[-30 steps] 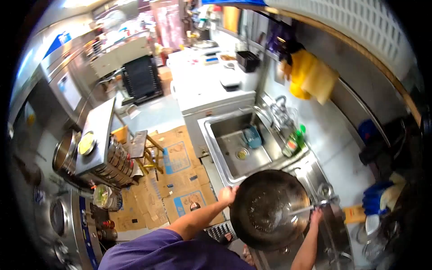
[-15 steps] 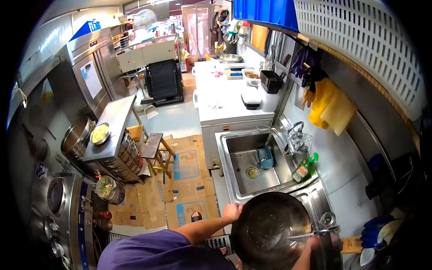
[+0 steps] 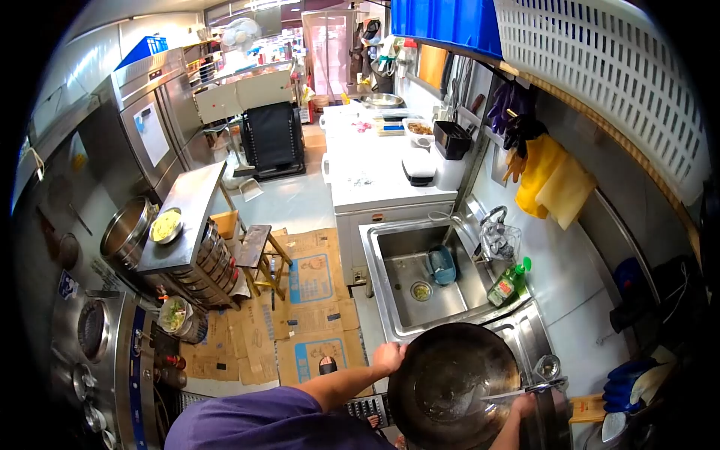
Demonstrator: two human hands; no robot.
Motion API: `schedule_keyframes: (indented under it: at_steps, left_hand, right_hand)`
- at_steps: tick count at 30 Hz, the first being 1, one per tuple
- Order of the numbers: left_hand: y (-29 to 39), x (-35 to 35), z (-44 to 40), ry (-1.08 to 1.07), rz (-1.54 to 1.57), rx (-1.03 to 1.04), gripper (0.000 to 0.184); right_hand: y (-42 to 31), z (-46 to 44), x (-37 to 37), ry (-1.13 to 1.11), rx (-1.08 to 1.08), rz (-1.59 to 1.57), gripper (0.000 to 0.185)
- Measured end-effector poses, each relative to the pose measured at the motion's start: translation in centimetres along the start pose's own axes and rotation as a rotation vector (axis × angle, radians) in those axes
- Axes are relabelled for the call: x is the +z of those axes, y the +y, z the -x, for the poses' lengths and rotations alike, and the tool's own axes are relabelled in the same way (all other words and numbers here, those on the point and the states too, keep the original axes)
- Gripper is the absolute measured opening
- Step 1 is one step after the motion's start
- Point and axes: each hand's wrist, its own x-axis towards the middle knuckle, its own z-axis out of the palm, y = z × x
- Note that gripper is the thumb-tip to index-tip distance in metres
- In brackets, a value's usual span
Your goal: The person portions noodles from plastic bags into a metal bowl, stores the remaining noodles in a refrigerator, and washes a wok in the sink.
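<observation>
A large dark wok [image 3: 442,360] is at the lower middle, just below the sink, with a little wet, shiny liquid in its bottom. My left hand [image 3: 389,358] is closed on its left edge, where a small handle seems to be. Over the wok's right side, my right hand [image 3: 523,406] has curled fingers, but what they hold is unclear. Beside this hand, a thin pale metal spout or tool [image 3: 506,395] reaches across the rim into the wok. A small clear glass or metal cup [image 3: 547,366] stands close to the right rim.
A steel sink [image 3: 390,307] holds a blue basket [image 3: 441,264]. On its right edge is a green soap bottle [image 3: 508,283]. Yellow gloves [image 3: 541,172] hang on the right wall. A wooden stool [image 3: 259,251] stands on floor cardboard [image 3: 311,277]. A stove [image 3: 112,360] is at left.
The wok has shifted slightly right and down in view, with my left hand still on it. The liquid inside looks calmer. My right hand has barely moved.
</observation>
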Motion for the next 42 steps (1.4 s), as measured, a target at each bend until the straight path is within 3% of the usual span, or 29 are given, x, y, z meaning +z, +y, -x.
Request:
schedule_keyframes:
  at_steps: [6, 8, 16, 22, 26, 28, 29, 33, 37, 39, 42]
  left_hand:
    - [-0.8, 1.2, 0.1, 0.022, 0.026, -0.008, 0.048]
    - [-1.2, 1.8, 0.4, 0.021, 0.03, -0.014, 0.048]
    - [-0.4, 1.1, 1.2, 0.002, 0.005, 0.005, 0.048]
    - [0.6, 0.8, 1.3, -0.006, 0.032, -0.005, 0.048]
    - [0.8, 0.8, 1.0, -0.017, 0.023, -0.026, 0.049]
    - [1.0, 0.8, 0.6, -0.014, 0.029, -0.032, 0.049]
    - [1.0, 0.7, 0.5, -0.037, 0.012, -0.024, 0.049]
    - [0.8, 0.7, 0.4, -0.054, -0.019, -0.026, 0.048]
    - [0.6, 0.9, 0.4, -0.051, -0.01, -0.02, 0.048]
    - [0.6, 1.0, 0.5, -0.028, -0.011, 0.002, 0.047]
    - [0.7, 0.9, 0.5, -0.04, -0.027, -0.004, 0.047]
  right_hand:
    - [-0.2, -0.8, -0.3, -0.035, 0.014, 0.027, 0.037]
    - [-1.8, -0.5, -1.8, -0.092, 0.1, 0.007, 0.045]
    - [-2.2, -0.7, -2.4, -0.078, 0.072, -0.006, 0.061]
    - [-2.4, -0.9, -2.7, -0.152, 0.119, 0.031, 0.046]
    - [2.0, -3.3, 1.3, -0.123, 0.109, 0.018, 0.031]
    - [0.9, -1.8, 0.1, -0.092, -0.006, -0.111, 0.021]
    - [2.1, -3.0, 2.0, -0.066, 0.045, -0.195, 0.02]
    - [2.7, -3.6, 2.9, -0.082, 0.009, -0.192, 0.021]
    - [2.0, -2.7, 1.8, -0.095, -0.057, 0.026, 0.032]
    - [4.6, -4.7, 5.5, 0.102, -0.044, -0.013, 0.022]
    - [4.5, -4.5, 4.4, -0.04, -0.035, -0.106, 0.027]
